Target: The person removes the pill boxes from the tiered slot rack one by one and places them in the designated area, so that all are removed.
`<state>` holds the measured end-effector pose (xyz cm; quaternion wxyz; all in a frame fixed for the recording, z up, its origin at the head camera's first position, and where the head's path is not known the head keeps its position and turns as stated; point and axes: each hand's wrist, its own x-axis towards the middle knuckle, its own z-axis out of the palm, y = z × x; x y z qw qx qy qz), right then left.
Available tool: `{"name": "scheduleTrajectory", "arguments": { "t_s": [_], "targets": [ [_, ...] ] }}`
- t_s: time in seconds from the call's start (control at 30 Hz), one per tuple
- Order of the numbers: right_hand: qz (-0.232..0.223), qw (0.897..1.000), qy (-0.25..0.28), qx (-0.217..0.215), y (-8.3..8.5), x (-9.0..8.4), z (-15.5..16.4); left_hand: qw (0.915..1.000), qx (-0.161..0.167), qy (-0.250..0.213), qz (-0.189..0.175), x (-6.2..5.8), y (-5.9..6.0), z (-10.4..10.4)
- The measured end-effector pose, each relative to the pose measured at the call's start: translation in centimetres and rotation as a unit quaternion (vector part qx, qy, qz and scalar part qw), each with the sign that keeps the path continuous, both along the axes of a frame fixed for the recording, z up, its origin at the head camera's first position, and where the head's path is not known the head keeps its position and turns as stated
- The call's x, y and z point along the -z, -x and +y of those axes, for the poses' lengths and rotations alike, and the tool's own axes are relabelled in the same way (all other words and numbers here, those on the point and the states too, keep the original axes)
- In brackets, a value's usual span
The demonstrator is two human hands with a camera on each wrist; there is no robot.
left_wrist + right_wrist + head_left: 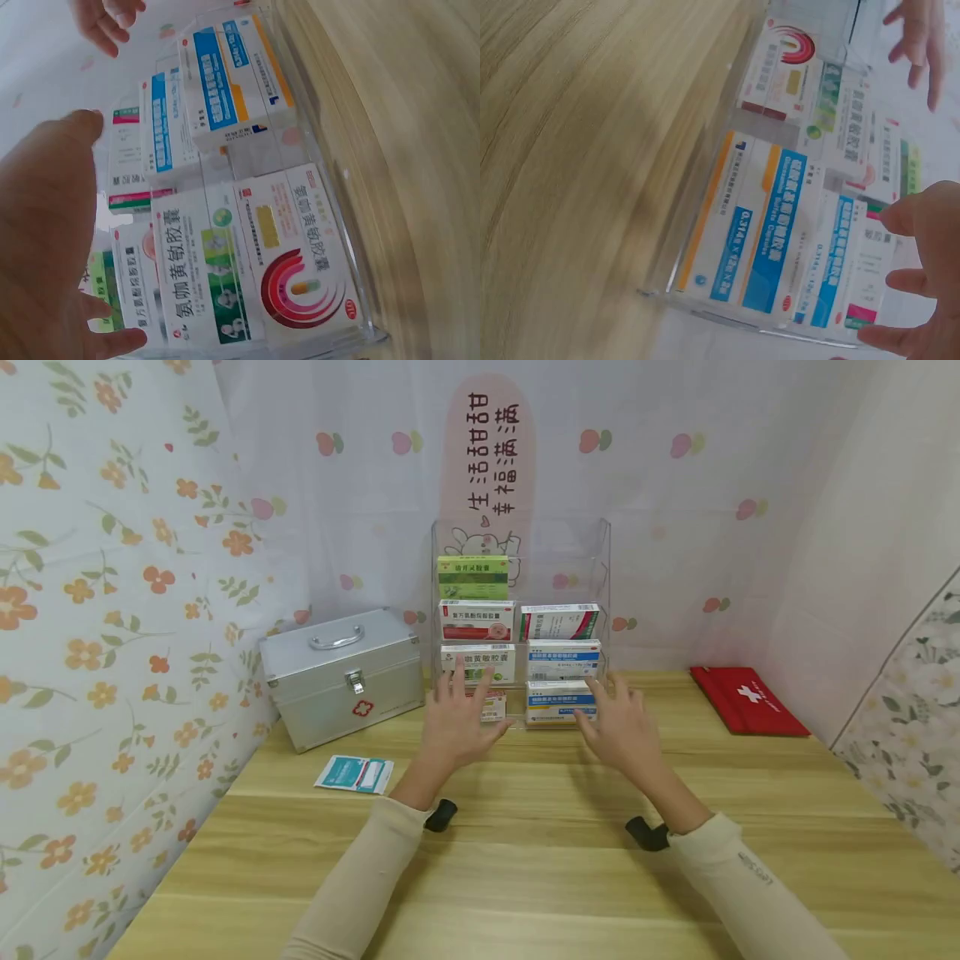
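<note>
A clear rack (596, 539) is stood at the back of the table (540, 868), against the curtain, with medicine boxes held in its stepped tiers. Both hands are raised in front of its lowest tiers.

The left hand (456, 720) is held open, fingers spread and straight, in front of the left column. Its fingertips are seen at the level of the green-and-white box (478, 662); contact cannot be confirmed. Nothing is gripped. The red-swirl box (300, 262) in the bottom tier is partly covered by this hand in the head view and is shown plainly in the left wrist view.

The right hand (618, 727) is likewise open, fingers spread, in front of the right column. Its fingertips are placed at the orange-and-blue box (558, 702) in the bottom tier; whether it is touched cannot be told. Nothing is held.

Above are noted a blue box (563, 658), a red-and-green box (558, 622), a red box (476, 619) and a green box (472, 577).

A metal case (341, 677) is stood just left of the rack, with a teal packet (354, 773) lying flat in front of it. A red pouch (746, 700) is laid well to the right.
</note>
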<state>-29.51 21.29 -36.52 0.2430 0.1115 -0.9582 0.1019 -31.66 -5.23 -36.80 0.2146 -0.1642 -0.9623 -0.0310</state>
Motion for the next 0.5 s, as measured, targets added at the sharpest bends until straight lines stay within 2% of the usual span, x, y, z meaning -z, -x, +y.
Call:
{"name": "scheduleTrajectory", "arguments": {
  "t_s": [0.2,0.37,0.5],
  "targets": [
    [-0.026,0.998,0.061,-0.011,0.8,0.4,0.6,0.9977,0.010,-0.060,0.030,0.6,0.8,-1.1],
    [-0.026,0.995,0.095,-0.030,1.8,0.8,1.2,0.9930,0.011,-0.110,0.041,0.9,1.7,-2.0],
    [-0.017,0.992,0.113,-0.045,2.5,1.0,1.5,0.9802,0.017,-0.196,0.026,1.0,2.4,-2.6]
  ]
}}
